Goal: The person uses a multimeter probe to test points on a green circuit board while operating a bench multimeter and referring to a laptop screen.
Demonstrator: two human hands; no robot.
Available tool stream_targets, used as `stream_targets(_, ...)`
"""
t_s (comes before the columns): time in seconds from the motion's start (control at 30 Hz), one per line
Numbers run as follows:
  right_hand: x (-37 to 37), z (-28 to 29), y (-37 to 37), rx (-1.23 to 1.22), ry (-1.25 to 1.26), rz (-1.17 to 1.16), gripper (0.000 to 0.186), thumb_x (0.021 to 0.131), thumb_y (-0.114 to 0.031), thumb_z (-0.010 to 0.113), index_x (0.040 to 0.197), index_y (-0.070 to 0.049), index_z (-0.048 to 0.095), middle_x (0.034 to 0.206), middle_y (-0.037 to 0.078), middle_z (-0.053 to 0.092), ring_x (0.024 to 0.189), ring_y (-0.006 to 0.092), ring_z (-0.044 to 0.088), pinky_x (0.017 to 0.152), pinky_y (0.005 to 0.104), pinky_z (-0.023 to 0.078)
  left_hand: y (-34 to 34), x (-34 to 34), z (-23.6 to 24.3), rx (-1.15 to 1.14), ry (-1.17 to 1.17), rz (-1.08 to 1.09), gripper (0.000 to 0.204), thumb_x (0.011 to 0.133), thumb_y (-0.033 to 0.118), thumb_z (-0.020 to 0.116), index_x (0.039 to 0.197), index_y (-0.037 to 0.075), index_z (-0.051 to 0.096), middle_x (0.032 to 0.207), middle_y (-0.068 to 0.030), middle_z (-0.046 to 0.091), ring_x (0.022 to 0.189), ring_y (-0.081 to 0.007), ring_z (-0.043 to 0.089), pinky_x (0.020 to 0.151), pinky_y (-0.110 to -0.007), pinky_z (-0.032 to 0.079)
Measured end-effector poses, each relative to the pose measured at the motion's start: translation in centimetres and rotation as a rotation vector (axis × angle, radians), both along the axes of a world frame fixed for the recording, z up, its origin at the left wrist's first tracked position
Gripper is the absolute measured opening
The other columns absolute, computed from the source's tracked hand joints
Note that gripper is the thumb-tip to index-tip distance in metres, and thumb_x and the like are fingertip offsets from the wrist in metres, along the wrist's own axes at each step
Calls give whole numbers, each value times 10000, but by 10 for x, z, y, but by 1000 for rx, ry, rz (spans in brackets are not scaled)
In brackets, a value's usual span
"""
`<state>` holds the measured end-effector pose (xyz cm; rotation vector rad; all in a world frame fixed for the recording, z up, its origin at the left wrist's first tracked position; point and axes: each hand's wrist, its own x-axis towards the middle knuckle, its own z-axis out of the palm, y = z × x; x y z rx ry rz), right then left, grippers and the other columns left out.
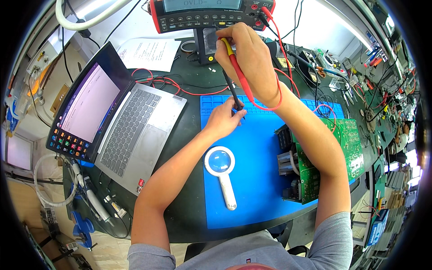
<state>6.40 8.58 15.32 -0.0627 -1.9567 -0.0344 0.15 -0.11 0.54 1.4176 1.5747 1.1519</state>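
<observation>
My right hand [252,60] reaches up to the front of a red and black bench multimeter [189,22]. A red test probe with a yellow part [241,77] is held in its closed fingers, and the fingertips are close to the lower button row; whether they touch it I cannot tell. Lower down, over the blue mat [252,180], my left hand [223,119] pinches a black test probe [231,87]. A white-rimmed magnifying glass [228,193] lies on the mat below that hand. Beside my right forearm stands a green circuit board [353,146], partly covered by the arm.
An open laptop [155,135] occupies the left of the bench, with printed paper [148,51] behind it. Red and black leads [198,93] trail across the back. Tools and cables crowd the right side. A blue clamp-like tool [83,227] is at lower left.
</observation>
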Motion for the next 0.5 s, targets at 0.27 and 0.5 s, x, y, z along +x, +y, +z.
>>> stream_targets(0.27,0,0,0,-7,-8,11,185,829,-8,691,988,11,597,863,153,626,781,313,650,698,363,531,0,0,-1,5,6,-1,288,954,210,653,1134,-2,579,922,-134,715,734,-220,731,679,-343,553)
stream_targets(0.5,-2,-2,0,-21,2,31,232,793,8,703,982,10,567,875,148,602,810,345,614,716,409,502,0,0,-1,12,3,-2,280,950,208,653,1123,0,580,897,-130,716,729,-216,730,674,-343,550)
